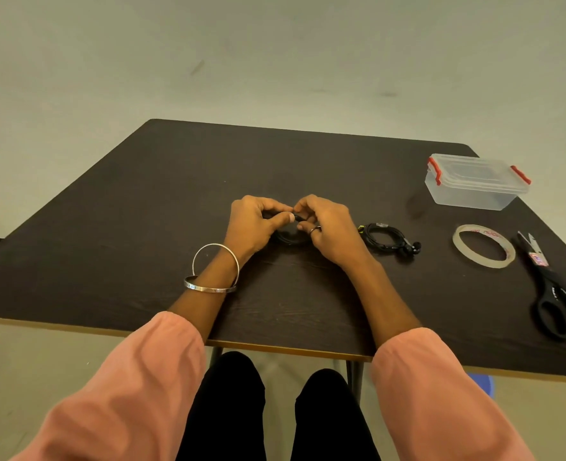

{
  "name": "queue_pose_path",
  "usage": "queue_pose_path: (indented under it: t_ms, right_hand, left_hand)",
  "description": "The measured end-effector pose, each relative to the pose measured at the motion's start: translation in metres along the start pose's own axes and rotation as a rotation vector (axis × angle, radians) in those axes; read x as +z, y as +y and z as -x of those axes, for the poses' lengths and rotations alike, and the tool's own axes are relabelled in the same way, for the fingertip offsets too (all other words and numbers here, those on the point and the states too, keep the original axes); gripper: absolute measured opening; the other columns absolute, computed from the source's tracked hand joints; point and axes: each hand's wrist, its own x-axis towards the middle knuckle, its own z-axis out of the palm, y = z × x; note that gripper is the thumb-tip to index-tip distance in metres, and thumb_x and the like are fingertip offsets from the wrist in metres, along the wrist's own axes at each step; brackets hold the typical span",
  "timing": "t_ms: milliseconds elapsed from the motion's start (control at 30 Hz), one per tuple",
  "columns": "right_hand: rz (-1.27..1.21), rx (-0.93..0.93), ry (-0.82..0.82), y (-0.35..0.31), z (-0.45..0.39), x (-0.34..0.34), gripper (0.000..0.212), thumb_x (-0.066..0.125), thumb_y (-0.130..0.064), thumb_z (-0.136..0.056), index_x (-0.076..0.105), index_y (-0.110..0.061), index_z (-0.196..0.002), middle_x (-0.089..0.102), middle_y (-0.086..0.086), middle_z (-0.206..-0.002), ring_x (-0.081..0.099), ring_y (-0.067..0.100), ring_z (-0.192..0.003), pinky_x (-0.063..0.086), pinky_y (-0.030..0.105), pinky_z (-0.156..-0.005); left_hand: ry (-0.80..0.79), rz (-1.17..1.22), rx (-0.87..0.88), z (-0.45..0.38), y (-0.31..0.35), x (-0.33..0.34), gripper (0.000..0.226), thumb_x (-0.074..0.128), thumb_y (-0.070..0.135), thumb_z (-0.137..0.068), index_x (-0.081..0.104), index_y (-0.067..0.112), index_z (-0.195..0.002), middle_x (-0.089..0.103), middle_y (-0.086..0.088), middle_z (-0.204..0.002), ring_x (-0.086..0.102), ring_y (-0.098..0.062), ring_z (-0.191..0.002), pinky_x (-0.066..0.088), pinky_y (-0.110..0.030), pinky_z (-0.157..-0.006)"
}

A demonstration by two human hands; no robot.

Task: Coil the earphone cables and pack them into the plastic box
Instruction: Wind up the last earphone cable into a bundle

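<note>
My left hand (256,224) and my right hand (328,227) meet over the middle of the dark table (142,227), both pinching a black earphone cable (289,239) whose loop hangs between them, mostly hidden by my fingers. A second black earphone cable (386,239) lies coiled on the table just right of my right hand, its earbuds at the right end. The clear plastic box (474,183) with red clips stands at the far right with its lid on.
A roll of clear tape (484,246) lies flat right of the coiled cable. Black-handled scissors (550,294) lie near the right edge. The table's front edge runs close to my knees.
</note>
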Motion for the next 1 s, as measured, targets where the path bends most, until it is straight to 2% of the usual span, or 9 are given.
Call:
queue_pose_path:
  t_ms: [133, 233, 300, 400, 467, 567, 667, 867, 1000]
  right_hand:
    - [-0.048, 0.002, 0.014, 0.0014, 0.0002, 0.0004, 0.025, 0.065, -0.002, -0.086, 0.062, -0.011, -0.109, 0.065, 0.003, -0.097, 0.058, 0.008, -0.080, 0.045, 0.010, -0.073]
    - [-0.090, -0.019, 0.051, 0.0020, 0.0013, 0.0005, 0.020, 0.063, -0.005, -0.089, 0.065, -0.011, -0.107, 0.066, 0.001, -0.095, 0.058, 0.006, -0.081, 0.041, 0.001, -0.071]
    - [-0.134, -0.015, 0.090, 0.0019, 0.0018, 0.0000, 0.015, 0.060, -0.007, -0.091, 0.067, -0.011, -0.103, 0.069, 0.000, -0.093, 0.060, 0.007, -0.083, 0.043, 0.004, -0.071]
    - [-0.173, 0.026, 0.132, 0.0029, 0.0009, 0.0007, 0.015, 0.057, -0.007, -0.092, 0.070, -0.011, -0.098, 0.071, 0.001, -0.089, 0.064, 0.010, -0.084, 0.049, 0.017, -0.072]
    - [-0.178, 0.052, 0.154, 0.0035, -0.0001, 0.0019, 0.016, 0.058, -0.006, -0.091, 0.071, -0.010, -0.097, 0.071, 0.000, -0.089, 0.064, 0.010, -0.085, 0.051, 0.021, -0.074]
    - [-0.199, 0.096, 0.191, 0.0030, -0.0018, 0.0017, 0.014, 0.061, -0.009, -0.090, 0.073, -0.011, -0.096, 0.071, 0.000, -0.090, 0.064, 0.009, -0.083, 0.050, 0.017, -0.072]
    - [-0.274, 0.128, 0.187, 0.0005, -0.0018, -0.0007, 0.013, 0.061, -0.011, -0.091, 0.074, -0.011, -0.095, 0.070, -0.005, -0.082, 0.064, 0.001, -0.077, 0.049, 0.010, -0.069]
    - [-0.345, 0.191, 0.191, 0.0007, -0.0021, -0.0013, 0.012, 0.063, -0.011, -0.090, 0.074, -0.011, -0.096, 0.070, -0.003, -0.077, 0.066, 0.007, -0.074, 0.054, 0.019, -0.071]
    - [-0.375, 0.244, 0.157, 0.0023, -0.0033, -0.0014, 0.017, 0.066, -0.012, -0.088, 0.072, -0.010, -0.104, 0.072, 0.004, -0.083, 0.067, 0.010, -0.075, 0.054, 0.020, -0.069]
  left_hand:
    - [-0.002, -0.077, 0.042, -0.0009, -0.0012, 0.0018, 0.012, 0.071, 0.012, -0.083, 0.075, 0.009, -0.094, 0.070, 0.001, -0.080, 0.064, -0.002, -0.071, 0.050, -0.008, -0.067]
    - [-0.037, -0.144, 0.086, -0.0017, -0.0031, 0.0035, 0.011, 0.067, 0.012, -0.087, 0.073, 0.008, -0.095, 0.070, -0.002, -0.083, 0.065, -0.010, -0.073, 0.048, -0.007, -0.067]
    - [-0.071, -0.181, 0.111, -0.0022, -0.0037, 0.0046, 0.011, 0.064, 0.012, -0.089, 0.072, 0.009, -0.095, 0.070, -0.003, -0.085, 0.063, -0.010, -0.076, 0.045, -0.007, -0.067]
    - [-0.100, -0.223, 0.117, -0.0035, -0.0046, 0.0070, 0.010, 0.061, 0.012, -0.091, 0.070, 0.009, -0.096, 0.069, -0.004, -0.089, 0.062, -0.010, -0.079, 0.044, -0.010, -0.071]
    - [-0.087, -0.214, 0.119, -0.0034, -0.0052, 0.0077, 0.010, 0.063, 0.011, -0.090, 0.070, 0.008, -0.096, 0.070, -0.005, -0.089, 0.061, -0.009, -0.079, 0.043, -0.007, -0.070]
    - [-0.036, -0.168, 0.138, -0.0022, -0.0057, 0.0064, 0.011, 0.069, 0.010, -0.085, 0.071, 0.007, -0.096, 0.070, -0.004, -0.088, 0.061, -0.006, -0.077, 0.044, -0.002, -0.070]
    - [-0.011, -0.134, 0.172, -0.0012, -0.0043, 0.0052, 0.013, 0.072, 0.009, -0.082, 0.072, 0.008, -0.095, 0.071, -0.003, -0.087, 0.063, -0.004, -0.076, 0.046, -0.003, -0.071]
    - [-0.023, -0.078, 0.209, 0.0010, -0.0020, 0.0038, 0.034, 0.072, 0.006, -0.081, 0.062, 0.016, -0.112, 0.070, -0.001, -0.081, 0.065, -0.006, -0.078, 0.046, -0.007, -0.075]
    - [-0.026, -0.077, 0.267, 0.0021, 0.0011, 0.0030, 0.026, 0.072, 0.006, -0.081, 0.062, 0.016, -0.104, 0.070, 0.002, -0.080, 0.065, -0.005, -0.078, 0.046, -0.007, -0.074]
